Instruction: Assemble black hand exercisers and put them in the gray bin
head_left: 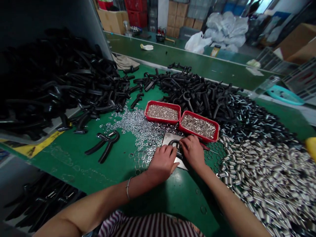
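A black hand grip strengthener [174, 142] lies on a square metal plate [182, 165] in front of me, mostly covered by my fingers. My left hand [161, 162] is curled over its near left side, thumb stretched toward the plate's edge. From the right, my right hand [193, 150] pinches at the grip's curved head; any small part between those fingertips is hidden. A finished-looking hand grip with a spring [105, 144] rests on the green table to the left. Just beyond my hands stand a red tray of tiny metal pieces [163, 112] and a red tray of small pins [198, 126].
Metal springs [269, 177] are heaped at the right, with screws [259, 118] behind them. Loose nuts and rings [140, 128] spread left of the plate. Black handle parts [197, 93] pile up at the back; a bin of black grips [61, 79] stands left.
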### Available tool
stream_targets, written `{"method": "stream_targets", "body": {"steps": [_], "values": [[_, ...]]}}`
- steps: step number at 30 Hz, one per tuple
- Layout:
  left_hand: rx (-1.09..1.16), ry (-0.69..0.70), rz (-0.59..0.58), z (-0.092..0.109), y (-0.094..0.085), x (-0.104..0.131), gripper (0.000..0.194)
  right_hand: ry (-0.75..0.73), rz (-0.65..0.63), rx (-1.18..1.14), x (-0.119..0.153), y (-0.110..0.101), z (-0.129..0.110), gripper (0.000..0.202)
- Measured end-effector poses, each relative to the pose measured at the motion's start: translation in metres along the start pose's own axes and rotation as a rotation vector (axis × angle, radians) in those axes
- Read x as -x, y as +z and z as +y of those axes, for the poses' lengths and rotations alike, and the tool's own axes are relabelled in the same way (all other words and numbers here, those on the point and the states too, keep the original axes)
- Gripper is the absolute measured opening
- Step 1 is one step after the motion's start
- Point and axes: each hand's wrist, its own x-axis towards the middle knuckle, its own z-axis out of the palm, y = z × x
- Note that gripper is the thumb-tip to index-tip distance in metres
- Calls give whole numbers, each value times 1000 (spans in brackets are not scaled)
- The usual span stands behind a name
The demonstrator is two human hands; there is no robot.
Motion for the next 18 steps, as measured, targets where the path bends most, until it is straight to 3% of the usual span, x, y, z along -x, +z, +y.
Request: {"method": "stream_targets", "body": {"steps": [5,9,12,14,18], "values": [[82,100,-62,-12,-1,-9,41,-62,-58,101,7,-15,5,25],[130,231,-109,-30,-5,-26,35,47,-17,242,35,-35,23,27],[129,245,-126,-32,-6,-26,37,153,-162,309,57,-39,38,22],[109,209,-120,-30,-5,-21,40,244,-223,215,66,-38,44,19],[97,162,-93,-26,-2,-13,44,394,-164,-191,75,-44,43,24]]}}
